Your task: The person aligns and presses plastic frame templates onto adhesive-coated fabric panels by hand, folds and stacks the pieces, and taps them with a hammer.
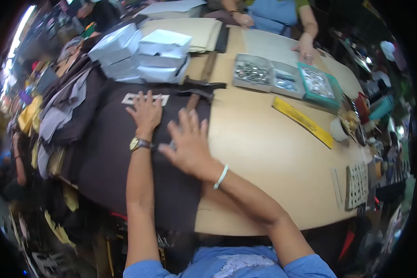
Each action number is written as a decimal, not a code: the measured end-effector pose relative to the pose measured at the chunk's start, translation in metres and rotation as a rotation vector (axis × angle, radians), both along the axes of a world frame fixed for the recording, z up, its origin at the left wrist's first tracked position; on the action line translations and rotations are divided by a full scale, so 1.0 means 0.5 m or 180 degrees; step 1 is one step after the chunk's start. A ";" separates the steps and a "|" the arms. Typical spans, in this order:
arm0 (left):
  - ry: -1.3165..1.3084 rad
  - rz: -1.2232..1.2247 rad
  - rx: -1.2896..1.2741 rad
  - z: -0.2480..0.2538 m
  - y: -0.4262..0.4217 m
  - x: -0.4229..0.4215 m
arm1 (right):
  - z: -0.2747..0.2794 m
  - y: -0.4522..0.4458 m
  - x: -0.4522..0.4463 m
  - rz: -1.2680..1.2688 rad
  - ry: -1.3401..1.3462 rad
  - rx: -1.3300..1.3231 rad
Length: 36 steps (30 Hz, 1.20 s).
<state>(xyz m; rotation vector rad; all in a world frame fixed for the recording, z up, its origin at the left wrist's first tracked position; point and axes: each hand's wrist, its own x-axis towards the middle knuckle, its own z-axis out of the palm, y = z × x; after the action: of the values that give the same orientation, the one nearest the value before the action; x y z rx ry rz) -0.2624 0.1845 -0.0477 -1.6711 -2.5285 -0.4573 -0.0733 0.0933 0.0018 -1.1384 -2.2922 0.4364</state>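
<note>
My left hand point(147, 115) lies with fingers spread on a dark cloth point(106, 139). Its fingertips touch a white rectangular piece with cut-outs, like a small stencil point(130, 98), partly hidden under the fingers. Slightly blurred, my right hand point(188, 146) is at the cloth's right side with its fingers apart; nothing shows gripped in it, though whether it touches the cloth I cannot tell. Just beyond that hand is a hammer point(203, 87) with a dark head and a wooden handle partly hidden by my fingers.
White boxes point(164, 48) are stacked at the back left. Trays of small metal parts point(252, 73) and a teal tray point(317, 83) stand at the back right, near another person's hand point(305, 46). A yellow ruler point(303, 122) and a slotted block point(356, 186) lie on the wooden table point(264, 176).
</note>
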 end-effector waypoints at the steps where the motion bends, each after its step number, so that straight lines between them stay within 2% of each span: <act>1: -0.0018 0.0005 -0.0032 0.002 0.000 -0.001 | -0.006 -0.027 0.019 0.0220 -0.0127 0.0104; 4: 0.0083 0.0010 -0.0068 -0.001 0.003 -0.005 | -0.024 -0.099 0.125 0.0498 -0.0587 0.0352; 6: 0.0156 0.0033 -0.0123 -0.002 0.005 -0.007 | -0.044 -0.149 0.233 0.0238 -0.0908 0.0224; 8: 0.0157 0.0033 -0.0136 -0.002 0.006 -0.007 | -0.054 -0.202 0.343 -0.0282 -0.0896 -0.0215; 10: 0.0132 0.0018 -0.0159 -0.004 0.007 -0.011 | -0.037 -0.259 0.429 -0.0942 -0.0563 -0.0233; 13: 0.0345 -0.0060 -0.0255 -0.018 0.018 -0.027 | -0.076 -0.303 0.503 -0.1505 0.1355 -0.0341; 16: 0.0748 -0.0138 -0.0383 0.016 0.014 -0.012 | -0.054 -0.290 0.481 -0.2148 0.3443 -0.0942; 18: 0.1222 -0.0474 -0.0238 0.069 0.007 0.018 | -0.054 -0.294 0.490 -0.1747 0.3634 -0.1179; 20: 0.0973 -0.1187 0.0403 0.143 -0.047 0.123 | -0.048 -0.298 0.502 -0.1243 0.3930 -0.1424; 23: -0.1296 -0.2744 0.0738 0.224 -0.221 0.316 | -0.009 -0.311 0.494 -0.0142 0.4656 -0.1926; 24: -0.1811 -0.3135 0.0270 0.200 -0.279 0.346 | 0.015 -0.318 0.483 0.0323 0.4991 -0.2112; 25: -0.2252 -0.3252 -0.0182 0.240 -0.351 0.409 | 0.034 -0.328 0.469 0.0787 0.5338 -0.2276; 27: -0.3664 -0.3349 -0.0518 0.189 -0.434 0.486 | 0.050 -0.344 0.451 0.1283 0.5495 -0.2829; 29: -0.4854 -0.2592 -0.0516 0.144 -0.484 0.532 | 0.041 -0.356 0.460 0.1309 0.4961 -0.3035; 30: -0.5414 -0.2144 -0.0523 0.132 -0.497 0.552 | 0.039 -0.354 0.469 0.1338 0.5030 -0.3048; 33: -0.5425 -0.2087 -0.0209 0.131 -0.509 0.597 | 0.017 -0.359 0.497 0.1564 0.5273 -0.2950; 36: -0.4720 -0.2536 -0.0584 0.115 -0.518 0.589 | -0.005 -0.371 0.517 0.1805 0.5562 -0.3017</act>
<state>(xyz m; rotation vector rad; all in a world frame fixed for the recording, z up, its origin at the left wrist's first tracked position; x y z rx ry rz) 0.0321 -0.0744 0.0096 -3.1397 -2.2064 -2.2711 0.1853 -0.0922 -0.0009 -0.0101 -0.6516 1.8643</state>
